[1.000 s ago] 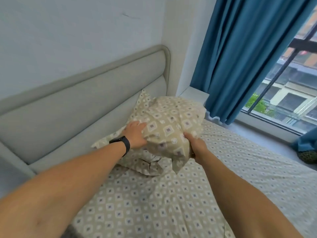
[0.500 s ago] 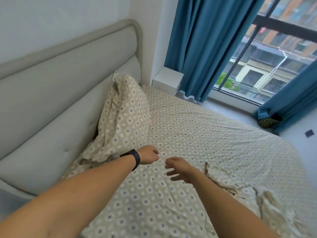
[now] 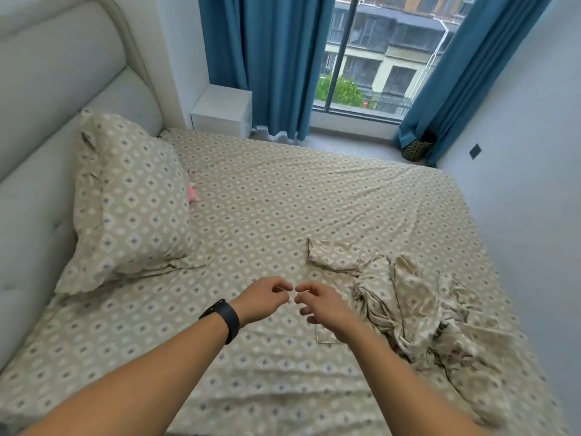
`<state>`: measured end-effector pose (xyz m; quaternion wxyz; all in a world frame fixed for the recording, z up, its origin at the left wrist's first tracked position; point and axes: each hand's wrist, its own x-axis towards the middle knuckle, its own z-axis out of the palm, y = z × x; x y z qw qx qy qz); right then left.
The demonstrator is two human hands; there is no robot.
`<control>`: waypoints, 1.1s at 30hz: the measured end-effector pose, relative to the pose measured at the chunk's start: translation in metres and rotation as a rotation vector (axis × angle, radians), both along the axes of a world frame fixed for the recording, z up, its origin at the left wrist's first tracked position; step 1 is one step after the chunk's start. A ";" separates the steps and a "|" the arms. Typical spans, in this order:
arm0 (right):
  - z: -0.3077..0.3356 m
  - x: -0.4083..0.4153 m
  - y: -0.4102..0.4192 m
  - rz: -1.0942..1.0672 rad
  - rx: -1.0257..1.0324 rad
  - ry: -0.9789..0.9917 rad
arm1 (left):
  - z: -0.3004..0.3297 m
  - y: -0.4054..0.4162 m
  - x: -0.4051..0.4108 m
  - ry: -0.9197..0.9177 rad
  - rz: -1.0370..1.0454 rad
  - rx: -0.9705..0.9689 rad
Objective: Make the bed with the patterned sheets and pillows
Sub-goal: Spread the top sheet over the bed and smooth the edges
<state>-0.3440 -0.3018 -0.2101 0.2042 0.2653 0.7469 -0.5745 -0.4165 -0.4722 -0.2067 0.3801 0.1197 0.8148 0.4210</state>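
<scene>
Above the patterned sheet (image 3: pixel 283 196) | left hand (image 3: pixel 262 298), right hand (image 3: pixel 323 306) loosely curled, holding nothing | no legible writing

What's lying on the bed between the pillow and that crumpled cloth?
Only patterned sheet between pillow and crumpled cloth, in the head view.

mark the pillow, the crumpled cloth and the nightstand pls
pillow (image 3: pixel 135 202), head view, middle of its patterned front face
crumpled cloth (image 3: pixel 405 306), head view, middle of the bunched folds
nightstand (image 3: pixel 223 103), head view, its white top
</scene>
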 end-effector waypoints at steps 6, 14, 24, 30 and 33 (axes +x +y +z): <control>-0.025 0.072 0.093 -0.084 0.001 -0.051 | -0.019 0.078 0.067 -0.056 -0.007 -0.039; -0.029 0.133 0.150 -0.240 0.018 -0.053 | -0.027 0.141 0.101 -0.068 -0.145 -0.125; -0.037 0.197 0.206 -0.199 0.197 -0.098 | -0.068 0.208 0.145 -0.245 -0.084 -0.114; -0.066 0.207 0.263 0.072 0.287 -0.082 | -0.081 0.239 0.181 -0.238 -0.017 -0.144; -0.089 0.217 0.299 0.313 0.335 -0.102 | -0.107 0.252 0.196 -0.248 0.184 -0.204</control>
